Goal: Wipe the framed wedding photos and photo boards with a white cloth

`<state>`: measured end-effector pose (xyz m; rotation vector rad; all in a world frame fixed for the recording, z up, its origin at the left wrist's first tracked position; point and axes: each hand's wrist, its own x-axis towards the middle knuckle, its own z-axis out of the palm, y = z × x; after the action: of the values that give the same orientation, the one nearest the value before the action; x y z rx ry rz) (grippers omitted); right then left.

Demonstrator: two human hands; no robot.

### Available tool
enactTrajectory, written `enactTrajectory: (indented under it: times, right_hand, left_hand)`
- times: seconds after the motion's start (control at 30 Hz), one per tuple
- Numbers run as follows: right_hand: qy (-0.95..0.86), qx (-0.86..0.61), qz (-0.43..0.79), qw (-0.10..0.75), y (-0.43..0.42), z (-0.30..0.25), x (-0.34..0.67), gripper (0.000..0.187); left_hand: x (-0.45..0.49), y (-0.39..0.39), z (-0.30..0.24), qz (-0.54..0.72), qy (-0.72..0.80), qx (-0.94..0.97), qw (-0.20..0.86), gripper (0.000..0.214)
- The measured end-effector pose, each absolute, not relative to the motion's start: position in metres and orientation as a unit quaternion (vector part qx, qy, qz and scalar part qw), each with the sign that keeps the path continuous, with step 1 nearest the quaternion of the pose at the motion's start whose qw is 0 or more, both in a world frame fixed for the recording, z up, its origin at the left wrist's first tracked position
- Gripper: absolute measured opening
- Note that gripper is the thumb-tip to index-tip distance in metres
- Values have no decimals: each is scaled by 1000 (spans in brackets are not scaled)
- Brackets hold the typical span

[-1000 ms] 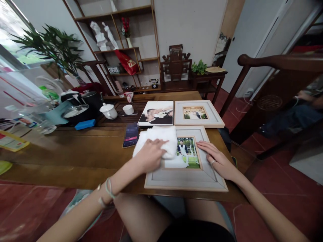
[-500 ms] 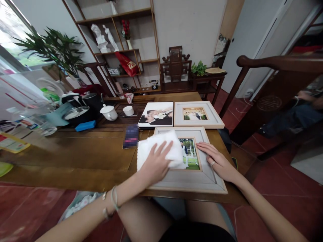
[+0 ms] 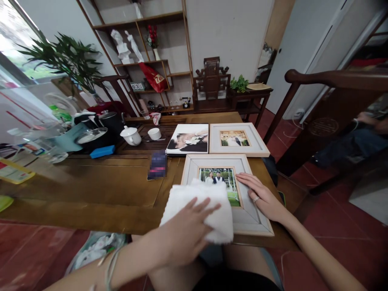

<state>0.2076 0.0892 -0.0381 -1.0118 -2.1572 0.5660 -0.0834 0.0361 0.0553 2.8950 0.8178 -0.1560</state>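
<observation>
A white cloth [image 3: 200, 202] is held under my left hand [image 3: 192, 226], its fingers spread over the top. The cloth covers the near left part of a framed photo [image 3: 259, 220] and hangs past its near edge. In the photo two people show above the cloth's upper edge. My right hand [image 3: 262, 194], with a ring on it, lies flat on the right side of this frame, fingers stretched out towards the picture. The frame lies face up at the table's near edge, its lower left corner hidden by cloth and hand.
Behind lie another framed photo [image 3: 260, 145] and a frameless photo panel [image 3: 188, 139]. A dark blue blurred item [image 3: 157, 165] is left of the frame. Further left stand a white lidded cup [image 3: 131, 136], a small white cup [image 3: 154, 133] and a blue block [image 3: 102, 151]. A wooden chair [image 3: 330, 105] stands right.
My left hand has drawn the cloth down towards me, from the picture's left half to the frame's near edge, uncovering more of the photo. My right hand has stayed in place.
</observation>
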Motion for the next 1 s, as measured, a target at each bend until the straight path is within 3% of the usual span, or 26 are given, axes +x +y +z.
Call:
enactTrajectory:
  times: [0.2,0.7,0.9,1.0]
  right_hand:
    - [-827,-390,206,348,89,-38,207,48]
    - [-838,-377,203,338,90,-36,206,49]
    - [-831,-383,206,346,89,-37,206,46]
    - [-828,-387,212,346,90,-39,207,45]
  left_hand:
    - [-83,16,35,4,301,953,31,26]
    - [-44,137,14,59,457,884,-85,31]
    - [-45,82,48,-52,299,952,50,32]
    - [-45,33,60,-41,193,978,73,36]
